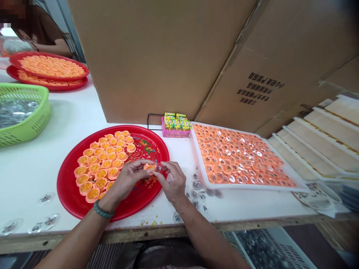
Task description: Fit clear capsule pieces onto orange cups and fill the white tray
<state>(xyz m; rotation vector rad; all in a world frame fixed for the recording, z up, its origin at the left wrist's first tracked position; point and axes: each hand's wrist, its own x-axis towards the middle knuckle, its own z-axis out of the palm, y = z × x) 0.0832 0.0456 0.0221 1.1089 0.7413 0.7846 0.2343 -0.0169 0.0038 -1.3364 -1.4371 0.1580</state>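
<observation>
My left hand (131, 178) pinches a small orange plastic cup (149, 169) with yellow bits inside, above the right side of a red round tray (66, 179). Close beside it, my right hand (173, 180) grips a clear round plastic cover (159, 168) with a dark print. The two pieces are near each other; whether they touch I cannot tell. Several more orange cups (106, 164) with yellow contents stand on the left part of the tray. Loose clear covers (197, 185) lie on the white table by my right forearm.
A white tray (202, 175) of covered orange pieces sits right, near a pink basket (176, 133) of small yellow boxes. A cardboard box (157, 56) stands behind. Left are a green basket (42, 112) and stacked red trays (84, 71); beyond, a person (53, 41) sits.
</observation>
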